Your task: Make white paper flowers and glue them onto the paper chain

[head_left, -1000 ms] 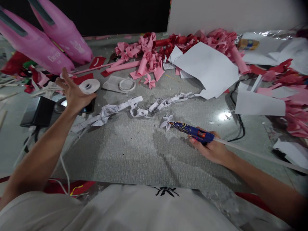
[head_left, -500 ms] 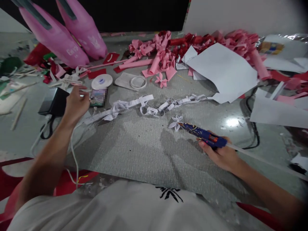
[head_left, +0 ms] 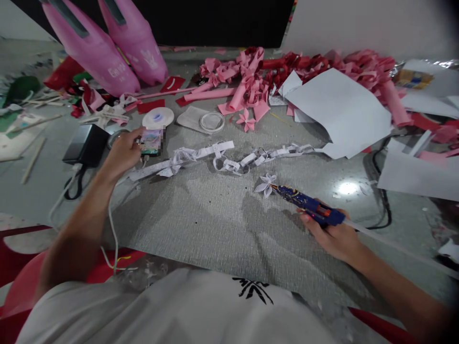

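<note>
My right hand (head_left: 339, 234) is wrapped round a dark blue glue gun (head_left: 304, 203), a pale glue stick trailing out of its back end. The gun's nozzle meets the middle of a small white paper flower (head_left: 266, 185), just above the table or on it; I cannot tell which. On the left, my left hand (head_left: 124, 153) has its fingers curled in at the left edge of a small flat colourful device (head_left: 152, 142), partly blurred out. White paper strips and a paper chain (head_left: 229, 165) lie between the hands.
Black power adapter (head_left: 86, 145) with cables stands left of my left hand. Behind are a white disc (head_left: 158, 118), a coil (head_left: 211, 122), a pink paper flower (head_left: 245, 120), pink bottles (head_left: 114, 71), heaped pink and red paper (head_left: 247, 71) and white sheets (head_left: 340, 110).
My left fingers have come up against the left edge of the small device. The glue gun keeps its nozzle at the white flower. The whole view has shifted slightly.
</note>
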A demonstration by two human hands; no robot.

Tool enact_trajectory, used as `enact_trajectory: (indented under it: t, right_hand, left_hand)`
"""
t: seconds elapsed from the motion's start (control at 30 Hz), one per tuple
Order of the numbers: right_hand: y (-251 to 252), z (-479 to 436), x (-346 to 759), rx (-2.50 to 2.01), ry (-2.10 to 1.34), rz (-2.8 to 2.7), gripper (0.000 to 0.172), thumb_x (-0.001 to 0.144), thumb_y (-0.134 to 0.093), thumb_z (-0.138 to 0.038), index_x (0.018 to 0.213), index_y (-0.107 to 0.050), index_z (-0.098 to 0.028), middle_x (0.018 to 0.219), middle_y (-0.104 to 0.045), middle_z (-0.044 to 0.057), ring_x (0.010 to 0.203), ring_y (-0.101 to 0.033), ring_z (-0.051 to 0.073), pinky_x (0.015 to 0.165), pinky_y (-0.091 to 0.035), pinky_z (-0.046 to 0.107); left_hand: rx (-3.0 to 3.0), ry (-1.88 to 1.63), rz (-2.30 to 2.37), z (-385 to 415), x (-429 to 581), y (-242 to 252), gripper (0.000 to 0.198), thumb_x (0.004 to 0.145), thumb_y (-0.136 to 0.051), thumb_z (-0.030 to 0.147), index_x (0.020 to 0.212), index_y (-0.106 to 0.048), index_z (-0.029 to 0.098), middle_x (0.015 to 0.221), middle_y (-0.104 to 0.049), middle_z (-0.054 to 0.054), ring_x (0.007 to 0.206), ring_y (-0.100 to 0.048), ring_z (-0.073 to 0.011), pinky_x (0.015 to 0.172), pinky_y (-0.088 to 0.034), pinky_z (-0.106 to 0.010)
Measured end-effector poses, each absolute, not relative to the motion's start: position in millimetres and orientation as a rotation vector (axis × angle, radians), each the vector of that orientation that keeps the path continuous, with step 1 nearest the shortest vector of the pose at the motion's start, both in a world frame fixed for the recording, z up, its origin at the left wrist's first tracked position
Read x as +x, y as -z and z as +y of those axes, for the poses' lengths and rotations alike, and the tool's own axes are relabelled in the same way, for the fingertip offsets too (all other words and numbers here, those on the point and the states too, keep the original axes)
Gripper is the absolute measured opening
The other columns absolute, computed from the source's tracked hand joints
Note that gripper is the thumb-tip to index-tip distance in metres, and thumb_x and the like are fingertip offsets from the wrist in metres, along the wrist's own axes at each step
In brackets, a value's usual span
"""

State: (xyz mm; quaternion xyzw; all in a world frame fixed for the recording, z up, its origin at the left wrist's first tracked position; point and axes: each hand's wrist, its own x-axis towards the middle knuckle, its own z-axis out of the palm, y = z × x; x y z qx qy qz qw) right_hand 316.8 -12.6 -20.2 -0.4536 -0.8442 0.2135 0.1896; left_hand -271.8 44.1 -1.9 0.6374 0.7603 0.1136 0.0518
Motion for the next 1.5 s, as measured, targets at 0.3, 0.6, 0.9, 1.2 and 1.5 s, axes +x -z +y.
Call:
enact_trajectory:
  t: [0.3,0.6,0.9,1.2,1.5]
  right_hand:
    - [18,-12,316,-1.297,-0.716,-2.327,0.032,0.105,-0.053,-0.044,0.085,-0.068,-0.024,0.067,-0.072,-0.002,0.05,-0.067,0.015,0.053,-0.052,0.027]
    - [22,-12,318,-1.273,-0.666,-2.349,0.032,0.106,-0.052,-0.043,0.084,-0.068,-0.024,0.071,-0.074,0.0,0.056,-0.07,0.016,0.053,-0.051,0.027]
    - [20,-12,315,-1.247,-0.6,-2.352,0.036,0.106,-0.052,-0.044,0.082,-0.068,-0.024,0.067,-0.071,0.0,0.053,-0.067,0.016,0.056,-0.052,0.029]
    - [19,-11,315,-1.267,-0.672,-2.343,0.034,0.106,-0.051,-0.045,0.086,-0.068,-0.023,0.072,-0.074,0.0,0.054,-0.069,0.016,0.052,-0.05,0.027]
    - [20,-11,314,-1.207,-0.595,-2.349,0.037,0.106,-0.051,-0.043,0.08,-0.069,-0.024,0.069,-0.073,-0.001,0.051,-0.068,0.015,0.053,-0.051,0.027]
  left_hand:
    - [1.909,-0.355,2.27,29,-274,-10,0.059,0.086,-0.042,0.015,0.143,-0.056,0.014,0.134,-0.068,-0.016,0.122,-0.068,-0.028,0.112,-0.051,-0.045]
    - [2.04,-0.158,2.239,29,-270,-17,0.061,0.081,-0.041,0.017,0.138,-0.065,0.015,0.126,-0.071,-0.012,0.12,-0.067,-0.0308,0.111,-0.05,-0.046]
    - [2.058,-0.116,2.256,28,-266,-18,0.064,0.079,-0.044,0.018,0.141,-0.061,0.015,0.122,-0.071,-0.013,0.114,-0.068,-0.0325,0.107,-0.052,-0.046]
    - [2.033,-0.127,2.267,28,-262,-18,0.063,0.079,-0.046,0.02,0.14,-0.06,0.012,0.119,-0.071,-0.016,0.114,-0.067,-0.0334,0.107,-0.052,-0.049]
    - [1.835,-0.339,2.32,27,-256,-20,0.06,0.082,-0.049,0.016,0.142,-0.057,0.015,0.133,-0.07,-0.015,0.127,-0.067,-0.0294,0.114,-0.051,-0.046]
